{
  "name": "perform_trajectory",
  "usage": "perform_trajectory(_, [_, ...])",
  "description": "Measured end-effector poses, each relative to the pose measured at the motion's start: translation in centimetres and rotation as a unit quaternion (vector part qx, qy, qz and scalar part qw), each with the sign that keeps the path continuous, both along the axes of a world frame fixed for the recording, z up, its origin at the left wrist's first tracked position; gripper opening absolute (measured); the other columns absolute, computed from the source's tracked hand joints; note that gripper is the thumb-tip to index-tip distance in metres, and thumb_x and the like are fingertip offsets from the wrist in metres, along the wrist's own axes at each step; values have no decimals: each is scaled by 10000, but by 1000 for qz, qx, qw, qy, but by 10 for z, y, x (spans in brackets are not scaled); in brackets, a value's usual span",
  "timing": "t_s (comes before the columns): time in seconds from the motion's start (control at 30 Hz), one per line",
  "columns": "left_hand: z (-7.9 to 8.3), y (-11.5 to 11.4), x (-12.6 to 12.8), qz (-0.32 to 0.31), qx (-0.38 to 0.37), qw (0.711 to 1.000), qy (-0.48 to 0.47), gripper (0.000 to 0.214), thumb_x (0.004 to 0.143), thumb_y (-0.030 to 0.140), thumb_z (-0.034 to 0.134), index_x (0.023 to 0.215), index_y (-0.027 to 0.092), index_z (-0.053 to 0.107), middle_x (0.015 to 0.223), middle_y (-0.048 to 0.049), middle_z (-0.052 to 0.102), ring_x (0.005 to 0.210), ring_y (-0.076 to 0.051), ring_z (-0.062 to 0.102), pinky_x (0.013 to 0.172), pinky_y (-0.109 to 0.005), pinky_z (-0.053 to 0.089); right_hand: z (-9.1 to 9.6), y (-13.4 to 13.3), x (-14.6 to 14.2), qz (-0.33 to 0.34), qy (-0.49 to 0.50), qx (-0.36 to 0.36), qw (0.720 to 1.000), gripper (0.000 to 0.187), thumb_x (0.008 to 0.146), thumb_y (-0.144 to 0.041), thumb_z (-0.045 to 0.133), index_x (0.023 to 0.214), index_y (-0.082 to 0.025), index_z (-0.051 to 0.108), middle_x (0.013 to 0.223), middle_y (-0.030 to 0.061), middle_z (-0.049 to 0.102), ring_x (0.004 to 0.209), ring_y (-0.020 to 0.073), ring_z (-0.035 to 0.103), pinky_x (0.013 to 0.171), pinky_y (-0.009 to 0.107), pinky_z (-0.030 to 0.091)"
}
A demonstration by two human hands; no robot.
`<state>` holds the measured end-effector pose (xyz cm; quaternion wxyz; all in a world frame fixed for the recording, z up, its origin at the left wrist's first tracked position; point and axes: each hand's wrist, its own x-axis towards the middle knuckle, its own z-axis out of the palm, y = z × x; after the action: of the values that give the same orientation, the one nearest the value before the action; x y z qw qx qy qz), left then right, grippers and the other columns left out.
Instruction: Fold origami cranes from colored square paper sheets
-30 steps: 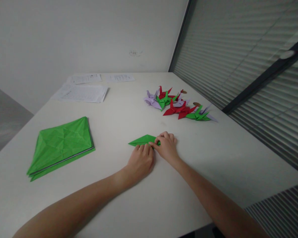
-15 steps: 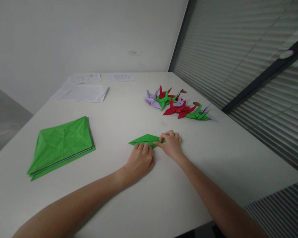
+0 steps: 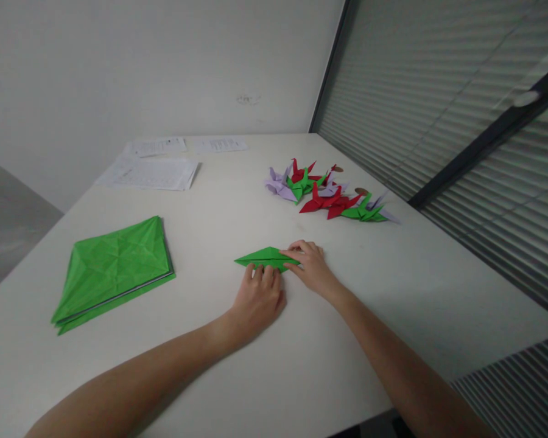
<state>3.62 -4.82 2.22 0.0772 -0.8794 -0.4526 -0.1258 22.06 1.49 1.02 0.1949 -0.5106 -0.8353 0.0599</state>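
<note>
A folded green origami paper [image 3: 265, 255], long and diamond-shaped with a crease along its middle, lies flat on the table. At its near edge is my left hand [image 3: 261, 298], the fingers curled and pressing the paper down. My right hand [image 3: 311, 266] is on the right end, with the index finger lying along the top and the thumb at the near edge. That right tip is partly hidden under the fingers.
To the left lies a stack of creased green paper sheets [image 3: 119, 258]. Several folded paper cranes [image 3: 329, 198] in red, green and lilac sit at the back right, near the window blinds [image 3: 438, 91]. Printed papers [image 3: 150, 173] lie at the back left of the white table [image 3: 201, 231].
My right hand has shifted slightly left along the paper, and its index finger has stretched out over the top. My left hand stays at the near edge.
</note>
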Motion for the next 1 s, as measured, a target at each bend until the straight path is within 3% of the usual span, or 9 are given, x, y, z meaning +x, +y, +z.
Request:
perform_trajectory(0.1, [0, 1, -4, 16, 0, 999, -29, 442, 912, 391, 499, 1241, 106, 575, 1107, -174, 622, 1132, -333, 548, 1067, -579, 310, 3, -2, 1, 13, -8, 10, 1000, 241, 872, -335, 655, 1099, -289, 720, 1044, 65, 630, 989, 244, 515, 890, 414, 373])
perform_trajectory(0.17, [-1, 5, -8, 14, 6, 999, -49, 514, 919, 481, 479, 1276, 119, 554, 1184, -186, 612, 1232, -350, 494, 1124, -630, 206, 6, -4, 2, 23, 8, 19, 1000, 174, 858, -379, 670, 952, -269, 764, 1051, 68, 645, 1034, 257, 505, 919, 433, 368])
perform_trajectory(0.27, [-1, 15, -14, -8, 0, 997, -71, 511, 932, 556, 433, 1185, 146, 602, 1254, -180, 602, 1290, -335, 461, 1148, -650, 148, 12, -6, 2, 78, 37, 16, 996, 194, 875, -367, 649, 765, -252, 761, 1123, 49, 668, 1183, 269, 471, 1007, 461, 327])
perform_trajectory(0.33, [0, 22, -18, -16, -20, 996, -81, 433, 944, 524, 442, 1111, 170, 626, 1282, -152, 603, 1309, -318, 452, 1148, -638, 183, 14, -8, 1, 125, 48, -7, 991, 186, 900, -322, 619, 791, -251, 752, 1117, 36, 688, 1202, 249, 494, 1052, 478, 297])
perform_trajectory(0.43, [3, 30, -23, -17, -55, 994, -90, 381, 943, 495, 469, 1026, 168, 647, 1277, -130, 620, 1323, -325, 442, 1117, -607, 280, 17, -11, -1, 163, 58, -36, 984, 150, 904, -262, 601, 878, -241, 748, 1054, 43, 709, 1094, 215, 576, 1025, 465, 348])
perform_trajectory(0.63, [7, 35, -27, -84, -110, 987, -84, 330, 871, 392, 607, 1118, 172, 592, 1280, -124, 625, 1355, -272, 430, 1136, -528, 285, 18, -15, -6, 224, 113, -89, 964, 248, 925, -158, 533, 1050, -253, 724, 994, 35, 727, 981, 175, 621, 915, 367, 466])
perform_trajectory(0.83, [-2, 46, -32, -90, -106, 986, -89, 279, 925, 306, 565, 1163, 161, 554, 1290, -134, 621, 1375, -264, 412, 1098, -499, 346, 14, -10, -1, 178, 40, -50, 982, 217, 894, -208, 612, 1071, -272, 721, 1146, 51, 689, 1110, 221, 569, 976, 445, 401])
perform_trajectory(1.0, [-9, 51, -34, -131, -81, 981, -120, 219, 934, 180, 524, 1140, 168, 595, 1233, -107, 657, 1296, -229, 503, 1031, -439, 426, 8, -4, 2, 171, 44, -61, 982, 224, 871, -228, 653, 1083, -266, 715, 1122, 41, 694, 1039, 202, 592, 941, 406, 445])
